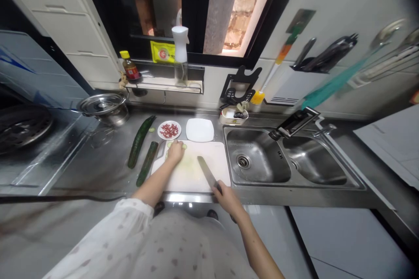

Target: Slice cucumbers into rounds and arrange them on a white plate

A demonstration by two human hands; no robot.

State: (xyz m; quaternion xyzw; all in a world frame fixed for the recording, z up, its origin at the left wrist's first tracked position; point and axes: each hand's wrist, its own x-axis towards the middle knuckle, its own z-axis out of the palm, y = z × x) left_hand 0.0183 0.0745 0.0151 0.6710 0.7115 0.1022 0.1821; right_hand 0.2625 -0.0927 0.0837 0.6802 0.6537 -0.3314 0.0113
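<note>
My right hand (pixel 224 194) is wrapped round the handle of a kitchen knife (pixel 206 170), its blade pointing up and left over the white cutting board (pixel 196 181). At the board's upper left my left hand (pixel 176 152) is closed, with bent fingers down on cucumber slices (pixel 184 146). A few slices show round its edges; those beneath are hidden. Left of the board lie a whole cucumber (pixel 140 141) and a cut length of cucumber (pixel 147 164), with a small cucumber end (pixel 151 130) near them. Behind the board are a plate of chopped red pieces (pixel 169 130) and a white square plate (pixel 199 130).
A double sink (pixel 258 178) with a black faucet (pixel 294 124) adjoins the board's right side. At the back left stands a lidded steel pot (pixel 109 111). A wall rack holds a sauce bottle (pixel 131 69) and a spray bottle (pixel 180 56). A knife holder (pixel 291 85) hangs right.
</note>
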